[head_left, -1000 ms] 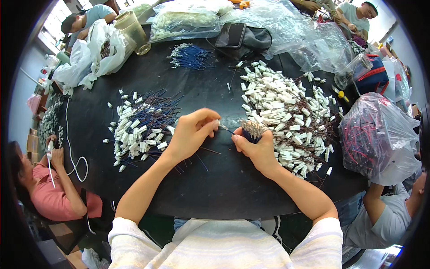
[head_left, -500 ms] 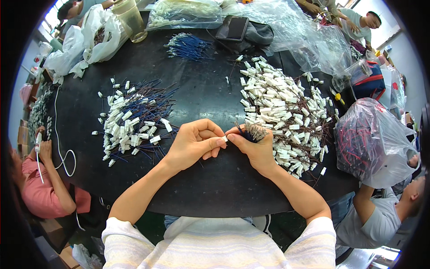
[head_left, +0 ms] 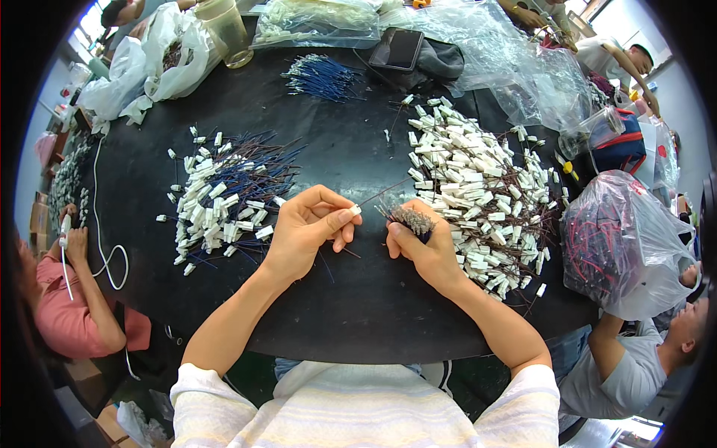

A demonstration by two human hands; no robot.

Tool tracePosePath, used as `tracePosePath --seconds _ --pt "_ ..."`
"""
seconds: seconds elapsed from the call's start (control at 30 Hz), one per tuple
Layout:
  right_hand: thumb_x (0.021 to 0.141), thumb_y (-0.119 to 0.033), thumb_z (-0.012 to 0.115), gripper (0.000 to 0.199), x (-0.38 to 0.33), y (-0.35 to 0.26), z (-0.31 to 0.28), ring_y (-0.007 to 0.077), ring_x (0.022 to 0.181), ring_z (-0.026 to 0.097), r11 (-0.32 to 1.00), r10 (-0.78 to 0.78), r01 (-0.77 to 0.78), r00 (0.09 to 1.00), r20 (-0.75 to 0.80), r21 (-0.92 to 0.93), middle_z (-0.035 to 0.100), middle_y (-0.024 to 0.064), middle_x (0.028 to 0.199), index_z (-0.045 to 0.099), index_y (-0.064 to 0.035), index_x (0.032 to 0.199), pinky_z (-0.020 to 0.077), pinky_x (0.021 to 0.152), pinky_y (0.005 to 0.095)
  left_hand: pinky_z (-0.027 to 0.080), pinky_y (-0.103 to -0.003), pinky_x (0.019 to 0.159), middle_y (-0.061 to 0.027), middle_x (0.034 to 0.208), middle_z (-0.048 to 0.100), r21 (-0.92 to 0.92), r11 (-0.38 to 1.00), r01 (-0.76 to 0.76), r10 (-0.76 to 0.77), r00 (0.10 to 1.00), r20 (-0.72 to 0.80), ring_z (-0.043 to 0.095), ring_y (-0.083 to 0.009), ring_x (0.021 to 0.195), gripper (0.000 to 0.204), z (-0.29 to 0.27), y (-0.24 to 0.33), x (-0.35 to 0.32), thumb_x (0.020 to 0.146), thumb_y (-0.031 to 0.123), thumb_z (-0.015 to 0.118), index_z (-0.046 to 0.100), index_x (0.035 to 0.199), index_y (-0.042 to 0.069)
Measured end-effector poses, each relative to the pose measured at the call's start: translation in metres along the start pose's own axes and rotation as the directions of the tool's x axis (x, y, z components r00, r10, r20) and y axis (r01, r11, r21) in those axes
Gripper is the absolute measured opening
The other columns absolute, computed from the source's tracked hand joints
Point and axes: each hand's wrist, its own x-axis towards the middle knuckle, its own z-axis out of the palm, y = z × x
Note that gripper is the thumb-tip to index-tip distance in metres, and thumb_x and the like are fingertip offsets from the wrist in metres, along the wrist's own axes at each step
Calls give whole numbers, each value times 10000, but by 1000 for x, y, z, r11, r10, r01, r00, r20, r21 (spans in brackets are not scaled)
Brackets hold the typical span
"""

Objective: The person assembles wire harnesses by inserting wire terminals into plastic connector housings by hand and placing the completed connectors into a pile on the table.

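Note:
My left hand (head_left: 308, 228) pinches a small white connector housing (head_left: 355, 210) between thumb and fingers. A thin brown wire (head_left: 385, 193) slants from beside it toward the right pile. Below the left palm, ends of a blue and a brown wire show. My right hand (head_left: 435, 250) is closed around a bundle of dark wires (head_left: 412, 219) with small metal tips, a short gap from the left hand. Left of my hands lies a pile of white connectors on blue and brown wires (head_left: 216, 194). On the right spreads a larger pile of white connectors with brown wires (head_left: 478, 187).
Blue wires (head_left: 321, 77) lie toward the back of the black table (head_left: 351, 321). Beyond are a phone (head_left: 397, 49), clear plastic sheeting (head_left: 508, 67) and a jar (head_left: 226, 33). A yellow-handled tool (head_left: 569, 169) and a filled plastic bag (head_left: 620, 246) sit right. Co-workers surround the table.
My hands, which met at the white connector, have drawn apart. The left hand keeps the connector and has shifted left; a brown wire now shows beside it. The right hand still holds the bundle.

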Motion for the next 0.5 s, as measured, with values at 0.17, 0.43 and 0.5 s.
tracePosePath --seconds 0.17,0.43,0.5 --pt "820 -36 584 76 0 8 1 54 539 493 995 -75 76 997 8 -60 543 6 579 548 -6 761 378 506 202 431 -195 475 -138 825 615 7 1000 -6 6 1000 13 563 -111 627 64 0 1 -1 852 -2 548 573 909 -20" --pt "797 -39 615 92 1 7 2 53 530 500 995 -63 61 998 -19 -79 549 6 579 564 -6 728 380 493 205 423 -195 466 -134 825 617 30 999 -20 19 999 32 563 -111 624 61 -2 2 -2 851 -14 542 569 904 -28" --pt "804 -12 603 64 1 6 1 75 555 519 990 -65 66 998 12 -125 549 26 610 559 17 768 414 528 209 422 -194 466 -134 826 617 38 999 -29 28 999 37 563 -110 625 60 -2 2 -2 850 -12 544 569 903 -27"
